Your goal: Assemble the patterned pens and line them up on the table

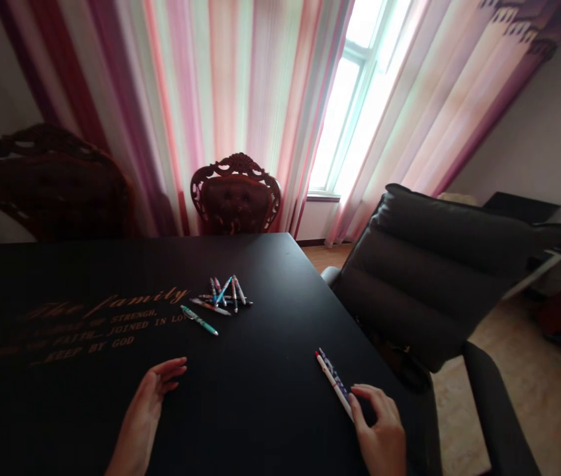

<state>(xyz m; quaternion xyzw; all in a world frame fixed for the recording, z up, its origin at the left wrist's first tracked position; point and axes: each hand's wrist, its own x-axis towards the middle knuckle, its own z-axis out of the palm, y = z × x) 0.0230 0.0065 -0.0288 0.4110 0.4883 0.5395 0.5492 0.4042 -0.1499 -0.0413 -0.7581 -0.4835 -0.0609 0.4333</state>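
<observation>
My left hand (149, 396) hovers over the dark table with its fingers stretched out and nothing in them. Near the right edge, my right hand (380, 423) pinches the lower end of a dark blue-and-white patterned pen (333, 369) between thumb and fingertips. A white pen with a red tip (333, 383) lies right alongside it, its lower end close to my thumb. Beyond my left hand rests a green pen (200, 320), apart from my fingers. Just past that, several mixed pens (223, 294) lie in a loose, crossing pile.
The black table (260, 410) carries printed lettering (112, 311) on its left part. A dark padded armchair (424, 264) stands close along the right edge. Carved chairs (235, 198) stand behind the far edge, before striped curtains (241, 79) and a window (345, 112).
</observation>
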